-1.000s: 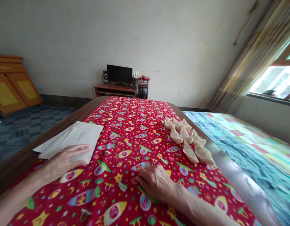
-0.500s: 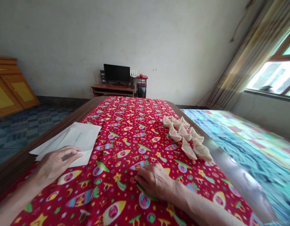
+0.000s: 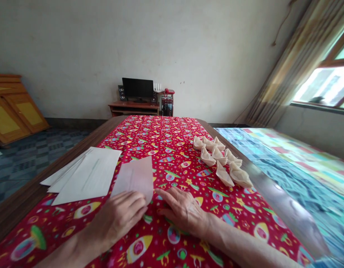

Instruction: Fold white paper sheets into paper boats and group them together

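A single thin sheet of paper (image 3: pixel 135 173) is over the red patterned cloth, its near edge in the fingers of my left hand (image 3: pixel 124 212). The pinch itself is partly hidden behind my knuckles. My right hand (image 3: pixel 183 208) rests on the cloth just right of the sheet, thumb and forefinger apart and nothing between them. A fanned stack of white paper sheets (image 3: pixel 88 175) lies to the left of my left hand. Several folded paper boats (image 3: pixel 219 156), cream-coloured, stand grouped on the right side of the cloth.
The red cloth (image 3: pixel 166 141) covers most of a dark wooden table (image 3: pixel 85 139). A bed with a blue and checked cover (image 3: pixel 283 178) adjoins the table's right side. Against the far wall, a desk (image 3: pixel 134 106) carries a monitor (image 3: pixel 138 88). An orange cabinet (image 3: pixel 16 108) is at left.
My left hand has moved right from the stack, bringing one sheet to the middle of the cloth. The fingers of my right hand have spread from a curled position.
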Motion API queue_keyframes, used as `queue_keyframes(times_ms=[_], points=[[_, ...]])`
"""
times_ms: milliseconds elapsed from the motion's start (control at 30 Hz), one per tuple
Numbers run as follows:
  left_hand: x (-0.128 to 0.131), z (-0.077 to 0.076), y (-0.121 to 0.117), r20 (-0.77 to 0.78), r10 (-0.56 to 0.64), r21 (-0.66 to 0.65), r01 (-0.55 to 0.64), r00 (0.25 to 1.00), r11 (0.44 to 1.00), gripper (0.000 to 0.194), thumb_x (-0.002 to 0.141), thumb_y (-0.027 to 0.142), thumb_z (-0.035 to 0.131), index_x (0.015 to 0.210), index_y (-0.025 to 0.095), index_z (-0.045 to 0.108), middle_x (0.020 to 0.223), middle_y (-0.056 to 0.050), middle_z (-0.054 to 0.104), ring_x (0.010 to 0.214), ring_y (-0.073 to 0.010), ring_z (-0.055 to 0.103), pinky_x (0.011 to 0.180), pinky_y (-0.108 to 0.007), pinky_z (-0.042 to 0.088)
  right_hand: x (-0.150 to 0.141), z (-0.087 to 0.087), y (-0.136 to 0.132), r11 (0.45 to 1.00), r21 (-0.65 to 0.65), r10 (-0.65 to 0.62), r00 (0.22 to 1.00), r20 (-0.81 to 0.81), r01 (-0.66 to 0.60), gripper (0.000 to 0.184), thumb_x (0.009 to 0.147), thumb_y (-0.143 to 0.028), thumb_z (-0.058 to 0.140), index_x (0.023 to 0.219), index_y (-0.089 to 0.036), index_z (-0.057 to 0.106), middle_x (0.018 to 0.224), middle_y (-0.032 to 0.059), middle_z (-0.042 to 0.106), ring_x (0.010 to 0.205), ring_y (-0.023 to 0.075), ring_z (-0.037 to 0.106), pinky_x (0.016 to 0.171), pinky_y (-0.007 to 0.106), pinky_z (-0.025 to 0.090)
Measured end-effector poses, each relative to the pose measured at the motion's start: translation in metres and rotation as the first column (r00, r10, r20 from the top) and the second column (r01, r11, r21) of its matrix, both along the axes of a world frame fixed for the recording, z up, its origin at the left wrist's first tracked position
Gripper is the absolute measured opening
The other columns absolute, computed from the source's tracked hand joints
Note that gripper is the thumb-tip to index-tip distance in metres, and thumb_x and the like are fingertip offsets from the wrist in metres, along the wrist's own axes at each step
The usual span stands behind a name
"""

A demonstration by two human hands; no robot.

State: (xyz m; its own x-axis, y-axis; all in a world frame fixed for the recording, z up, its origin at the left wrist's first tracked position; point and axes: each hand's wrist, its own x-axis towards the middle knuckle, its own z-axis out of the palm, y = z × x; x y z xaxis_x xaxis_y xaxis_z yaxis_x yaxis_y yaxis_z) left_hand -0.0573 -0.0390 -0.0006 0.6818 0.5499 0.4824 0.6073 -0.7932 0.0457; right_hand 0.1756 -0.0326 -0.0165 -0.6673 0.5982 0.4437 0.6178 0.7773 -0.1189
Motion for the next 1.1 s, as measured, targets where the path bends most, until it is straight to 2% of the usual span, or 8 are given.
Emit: queue_keyframes(times_ms=[67, 233, 333, 433, 600, 767, 967, 1100], points=[[0.022, 0.000, -0.005, -0.036, -0.058, -0.003, 0.058, 0.998, 0.998, 0.023, 0.094, 0.017, 0.039, 0.078, 0.019, 0.055, 0.073, -0.001, 0.061, 0.067, -0.0146, 0.060, 0.065, -0.026, 0.048, -0.001, -0.001, 0.001, 1.000, -0.009, 0.008, 0.999, 0.032, -0.008, 0.041, 0.093, -0.037, 0.045, 0.128, -0.016, 0.045, 0.087, 0.0046, 0.062, 0.076, 0.0158, 0.055, 0.060, 0.025, 0.037], [0.039, 0.005, -0.009, 0.061, -0.112, -0.143, 0.120, 0.992, 0.982, 0.018, 0.094, 0.032, 0.046, 0.092, 0.020, 0.058, 0.088, -0.003, 0.066, 0.081, -0.0157, 0.064, 0.075, -0.025, 0.051, 0.006, -0.011, 0.006, 0.997, -0.051, -0.063, 0.997, 0.048, 0.065, 0.022, 0.091, -0.025, 0.047, 0.079, -0.020, 0.065, 0.069, 0.0000, 0.055, 0.059, 0.0103, 0.048, 0.053, 0.022, 0.031], [0.018, 0.007, -0.006, 0.073, -0.039, -0.230, 0.055, 0.997, 0.972, 0.064, 0.077, 0.059, 0.059, 0.128, 0.022, 0.046, 0.120, -0.009, 0.061, 0.108, -0.0233, 0.059, 0.093, -0.033, 0.048, 0.014, -0.014, 0.010, 0.995, 0.001, -0.094, 0.993, -0.068, 0.095, 0.018, 0.087, -0.017, 0.050, 0.089, -0.021, 0.068, 0.074, 0.0018, 0.056, 0.065, 0.0114, 0.050, 0.057, 0.021, 0.036], [-0.011, -0.001, -0.001, -0.004, 0.004, -0.258, -0.005, 1.000, 0.966, 0.094, 0.065, 0.060, 0.070, 0.142, 0.025, 0.029, 0.139, -0.011, 0.047, 0.123, -0.0287, 0.049, 0.101, -0.039, 0.043, 0.021, -0.013, 0.013, 0.996, 0.043, -0.072, 0.978, -0.196, 0.082, 0.023, 0.084, -0.014, 0.051, 0.097, -0.023, 0.068, 0.085, 0.0045, 0.058, 0.075, 0.0140, 0.053, 0.065, 0.024, 0.042], [-0.037, -0.025, 0.016, 0.069, 0.078, -0.284, -0.055, 0.995, 0.957, 0.047, 0.087, 0.021, 0.051, 0.134, 0.024, 0.047, 0.135, -0.006, 0.052, 0.123, -0.0200, 0.050, 0.102, -0.034, 0.043, 0.027, -0.008, 0.014, 0.999, 0.024, -0.023, 0.979, -0.203, 0.028, 0.027, 0.081, -0.012, 0.052, 0.100, -0.023, 0.065, 0.107, 0.0080, 0.056, 0.091, 0.0178, 0.055, 0.075, 0.030, 0.047], [-0.029, -0.027, 0.027, 0.088, -0.019, -0.237, 0.040, 0.996, 0.971, 0.036, 0.086, 0.017, 0.051, 0.120, 0.025, 0.061, 0.122, -0.006, 0.063, 0.116, -0.0204, 0.056, 0.099, -0.036, 0.047, 0.026, -0.007, 0.015, 0.998, -0.006, 0.056, 0.991, -0.124, -0.057, 0.024, 0.086, -0.014, 0.048, 0.100, -0.023, 0.065, 0.119, 0.0091, 0.057, 0.100, 0.0188, 0.056, 0.084, 0.034, 0.047], [-0.022, -0.030, 0.029, 0.208, -0.042, -0.151, 0.074, 0.977, 0.986, 0.035, 0.088, 0.010, 0.044, 0.111, 0.023, 0.066, 0.111, -0.005, 0.069, 0.107, -0.0164, 0.062, 0.093, -0.032, 0.051, 0.026, -0.009, 0.025, 0.983, -0.110, 0.122, 0.971, -0.207, -0.147, 0.019, 0.087, -0.015, 0.049, 0.092, -0.020, 0.067, 0.098, 0.0065, 0.069, 0.092, 0.0168, 0.061, 0.083, 0.030, 0.048], [-0.019, -0.029, 0.024, 0.298, 0.028, -0.210, 0.037, 0.954, 0.977, 0.020, 0.088, 0.020, 0.053, 0.096, 0.020, 0.071, 0.096, -0.004, 0.072, 0.092, -0.0159, 0.067, 0.084, -0.026, 0.054, 0.027, 0.001, 0.021, 0.961, -0.262, 0.012, 0.962, -0.274, -0.086, 0.022, 0.090, -0.023, 0.048, 0.081, -0.018, 0.067, 0.076, 0.0041, 0.068, 0.072, 0.0135, 0.061, 0.068, 0.023, 0.047]])
